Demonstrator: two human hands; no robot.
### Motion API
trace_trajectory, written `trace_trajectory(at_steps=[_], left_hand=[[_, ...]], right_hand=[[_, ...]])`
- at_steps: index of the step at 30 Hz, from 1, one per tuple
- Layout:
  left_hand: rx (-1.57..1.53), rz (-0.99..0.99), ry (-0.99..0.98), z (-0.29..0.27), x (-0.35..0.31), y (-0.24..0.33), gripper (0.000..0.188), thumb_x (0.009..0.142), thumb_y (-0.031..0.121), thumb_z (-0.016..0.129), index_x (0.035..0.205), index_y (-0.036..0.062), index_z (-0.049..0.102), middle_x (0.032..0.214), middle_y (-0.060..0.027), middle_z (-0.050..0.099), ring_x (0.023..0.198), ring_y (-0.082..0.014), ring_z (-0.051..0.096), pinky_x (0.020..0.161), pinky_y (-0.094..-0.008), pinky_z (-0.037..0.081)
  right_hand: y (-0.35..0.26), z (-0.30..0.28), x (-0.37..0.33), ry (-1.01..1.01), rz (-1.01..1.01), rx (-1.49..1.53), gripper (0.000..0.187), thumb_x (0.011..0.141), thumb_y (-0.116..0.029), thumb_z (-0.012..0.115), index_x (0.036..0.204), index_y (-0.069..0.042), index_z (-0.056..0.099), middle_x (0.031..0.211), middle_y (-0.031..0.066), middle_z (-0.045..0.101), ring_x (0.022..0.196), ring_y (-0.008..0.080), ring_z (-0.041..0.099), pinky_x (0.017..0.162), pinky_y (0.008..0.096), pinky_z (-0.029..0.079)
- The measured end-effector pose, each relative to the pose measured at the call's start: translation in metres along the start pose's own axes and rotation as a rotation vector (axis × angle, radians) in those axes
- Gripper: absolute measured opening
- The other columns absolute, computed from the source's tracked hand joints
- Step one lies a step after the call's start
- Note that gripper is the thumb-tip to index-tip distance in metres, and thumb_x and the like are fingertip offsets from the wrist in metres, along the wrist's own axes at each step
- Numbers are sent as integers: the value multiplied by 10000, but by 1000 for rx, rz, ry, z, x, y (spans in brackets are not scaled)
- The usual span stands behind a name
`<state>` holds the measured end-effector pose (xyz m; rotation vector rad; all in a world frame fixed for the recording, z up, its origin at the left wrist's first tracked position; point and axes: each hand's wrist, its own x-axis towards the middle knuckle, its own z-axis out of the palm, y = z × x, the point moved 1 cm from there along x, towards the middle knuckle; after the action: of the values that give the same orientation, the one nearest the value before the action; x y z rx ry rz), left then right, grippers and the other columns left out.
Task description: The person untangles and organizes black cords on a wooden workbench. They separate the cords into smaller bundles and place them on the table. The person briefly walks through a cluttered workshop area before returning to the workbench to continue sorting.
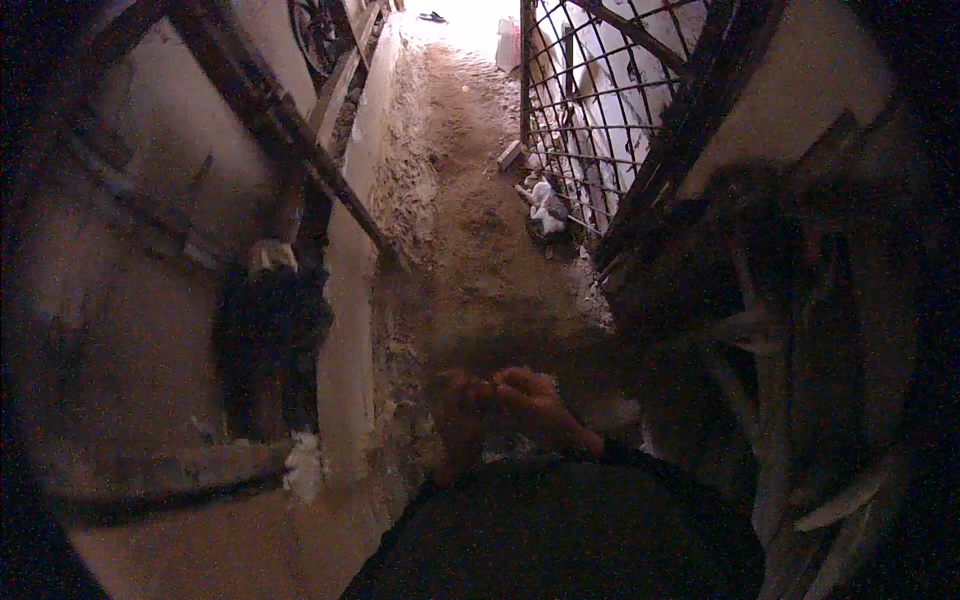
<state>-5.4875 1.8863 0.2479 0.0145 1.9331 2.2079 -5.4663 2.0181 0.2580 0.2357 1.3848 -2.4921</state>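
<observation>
My left hand [462, 402] and my right hand [535, 398] are held close together in front of my dark top, their fingers meeting. The right one catches more light, and its fingers are curled inward as in a pinch. In deeper shadow, the left hand also looks curled. Whatever lies between the fingers, if anything, is too dark and small to make out.
A dirt passage [475, 215] runs ahead to bright daylight. On its right a white-and-grey cat [546, 208] lies by a metal grid gate [600, 110], near a pale block [510, 155]. A low wall [350, 330] borders the left; wooden pieces [770, 400] stand at right.
</observation>
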Motion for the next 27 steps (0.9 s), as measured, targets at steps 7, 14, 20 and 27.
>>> trace_trajectory(at_steps=[7,14,20,27], left_hand=[[-47,13,63,26,166,16,60,773,57,560,824,32,577,760,-42,551,786,-148,510,718,-294,430],[-340,143,267,64,312,83,71,762,33,554,831,29,572,738,-37,539,790,-149,504,721,-295,427],[-126,276,397,82,399,153,124,723,-61,572,827,8,573,792,-42,555,795,-147,525,711,-270,444],[-7,210,293,79,533,178,97,754,13,600,846,-13,591,796,-54,592,693,-114,543,621,-234,459]], right_hand=[[-78,-35,145,97,-93,-208,141,805,-154,579,888,-41,561,874,32,579,804,106,523,708,248,432],[-223,-45,270,0,-144,-231,148,775,-123,604,871,-11,602,818,47,597,768,104,531,688,256,440],[-309,-35,349,-92,-159,-275,169,758,-113,608,878,6,608,821,48,609,748,105,535,658,256,435],[-349,-55,481,-132,-116,-196,182,766,-141,613,860,15,594,804,45,596,726,94,516,646,253,430]])
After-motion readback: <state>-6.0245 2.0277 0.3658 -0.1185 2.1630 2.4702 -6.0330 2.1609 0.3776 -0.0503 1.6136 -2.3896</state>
